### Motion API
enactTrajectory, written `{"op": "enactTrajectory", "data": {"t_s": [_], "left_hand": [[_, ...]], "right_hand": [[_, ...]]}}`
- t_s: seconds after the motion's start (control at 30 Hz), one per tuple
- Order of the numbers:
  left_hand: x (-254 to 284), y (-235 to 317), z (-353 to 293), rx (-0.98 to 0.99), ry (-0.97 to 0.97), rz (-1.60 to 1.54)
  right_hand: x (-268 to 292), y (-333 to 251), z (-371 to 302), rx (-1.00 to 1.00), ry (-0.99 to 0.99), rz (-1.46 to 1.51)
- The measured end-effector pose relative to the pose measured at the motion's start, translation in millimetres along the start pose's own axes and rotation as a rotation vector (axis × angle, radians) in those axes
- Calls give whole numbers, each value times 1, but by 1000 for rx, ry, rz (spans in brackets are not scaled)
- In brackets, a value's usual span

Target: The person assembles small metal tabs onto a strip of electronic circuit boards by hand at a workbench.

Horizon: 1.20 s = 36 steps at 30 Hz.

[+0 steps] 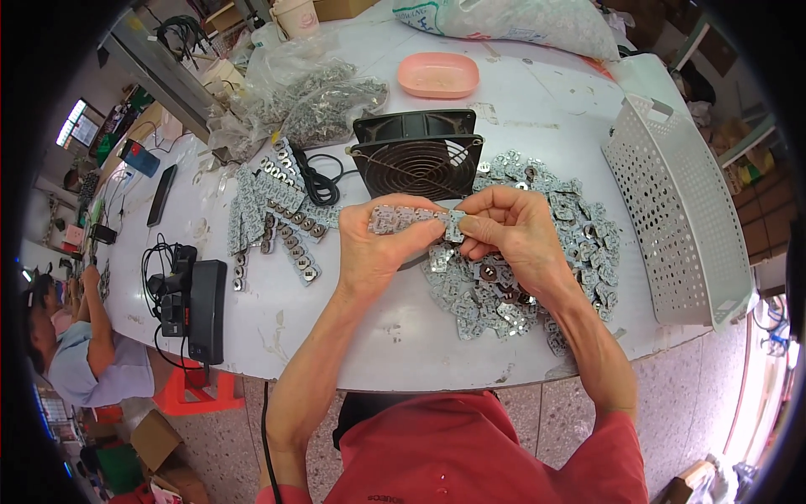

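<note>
My left hand (378,244) is closed round a strip of small grey parts (395,220), which lies along its fingers and thumb. At the strip's right end, my right hand (514,231) pinches a single small grey part (454,225) between thumb and fingers. Whether that part is joined to the strip, I cannot tell. Below and beyond my right hand spreads a pile of loose grey metal-and-plastic parts (579,223). Several joined strips of such parts (277,197) lie to the left of my left hand.
A black fan (418,155) stands just beyond my hands, its cable coiled beside it. At the right is a grey perforated basket (680,210); a pink dish (438,76) and bags of parts (327,105) lie farther back. A black power strip (206,311) is left. Another person (84,344) sits far left.
</note>
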State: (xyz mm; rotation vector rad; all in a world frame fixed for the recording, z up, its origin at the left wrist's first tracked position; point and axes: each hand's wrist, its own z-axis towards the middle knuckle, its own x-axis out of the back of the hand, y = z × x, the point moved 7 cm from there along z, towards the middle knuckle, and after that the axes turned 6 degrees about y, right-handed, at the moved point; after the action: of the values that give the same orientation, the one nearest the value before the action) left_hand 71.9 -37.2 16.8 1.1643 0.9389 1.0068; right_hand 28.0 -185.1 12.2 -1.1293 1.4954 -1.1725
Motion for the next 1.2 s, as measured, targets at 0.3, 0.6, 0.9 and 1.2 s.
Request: {"op": "enactTrajectory", "data": {"t_s": [0.3, 0.6, 0.9, 1.2], "left_hand": [[0, 0, 1, 14, 5, -90], [-5, 1, -1, 44, -43, -52], [-11, 16, -5, -119, -146, 19], [-21, 13, -7, 60, -17, 76]], "right_hand": [[2, -1, -4, 15, -4, 29], [4, -2, -6, 6, 1, 33], [5, 0, -6, -30, -24, 22], [11, -17, -14, 35, 32, -9]]}}
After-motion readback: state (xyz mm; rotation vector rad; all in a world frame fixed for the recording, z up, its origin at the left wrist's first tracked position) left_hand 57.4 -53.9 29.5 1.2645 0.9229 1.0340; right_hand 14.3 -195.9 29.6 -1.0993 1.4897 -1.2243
